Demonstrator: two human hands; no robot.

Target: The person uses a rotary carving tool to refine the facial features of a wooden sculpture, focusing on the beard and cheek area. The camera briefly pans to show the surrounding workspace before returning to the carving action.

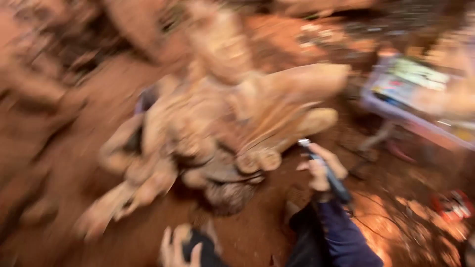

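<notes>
**Below the mud-caked lump: two hands, one tool**

Just below the mud-caked lump (217, 133), the right hand (321, 170) is closed around a dark slim tool (329, 173), its pale tip nearest the lump. Lower left of the lump, the left hand (178, 247) curls over a dark object (200, 249). Red earth floor (64, 163) surrounds the lump; a blurred flat package (410, 94) lies to its right.

Heavy motion blur is smeared across the whole frame; warm, even daylight is seen, with a bright patch at lower right.
</notes>
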